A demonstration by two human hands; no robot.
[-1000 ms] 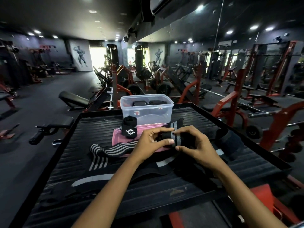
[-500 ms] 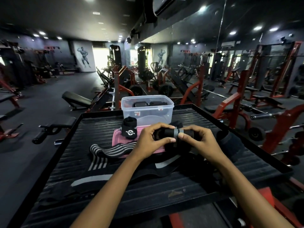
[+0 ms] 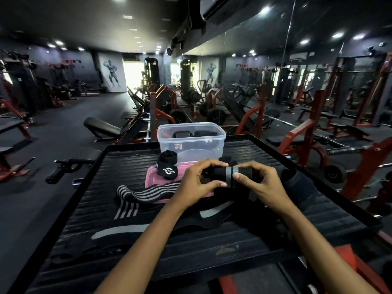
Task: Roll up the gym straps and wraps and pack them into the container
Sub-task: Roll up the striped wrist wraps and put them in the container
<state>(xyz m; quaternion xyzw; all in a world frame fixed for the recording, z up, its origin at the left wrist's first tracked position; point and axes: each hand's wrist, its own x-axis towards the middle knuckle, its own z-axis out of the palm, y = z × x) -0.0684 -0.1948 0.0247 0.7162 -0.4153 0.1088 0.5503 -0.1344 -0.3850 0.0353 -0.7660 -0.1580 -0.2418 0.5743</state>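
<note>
Fabric fills our grip: we hold a black wrap (image 3: pixel 228 175), rolled into a thick cylinder with a grey band round its middle, level above the ribbed black tabletop (image 3: pixel 212 247). Our left hand (image 3: pixel 198 183) curls round its left end, thumb underneath; our right hand (image 3: pixel 259 183) pinches the right part, thumb on the grey band. A second ago the wrap's end stood tilted up and looser; now the roll lies horizontal and tight between both hands. Its loose tail trails down onto the tabletop below. Behind the roll stands the clear plastic container (image 3: pixel 192 143), open, with dark rolled pieces already inside. Just left of our hands a small black rolled wrap (image 3: pixel 167 167) with a white logo sits on a pink wrap (image 3: pixel 154 179), and a black-and-grey striped strap (image 3: pixel 137 194) lies flat beside it. Red gym machines (image 3: pixel 301 132) crowd the dim room beyond.
</note>
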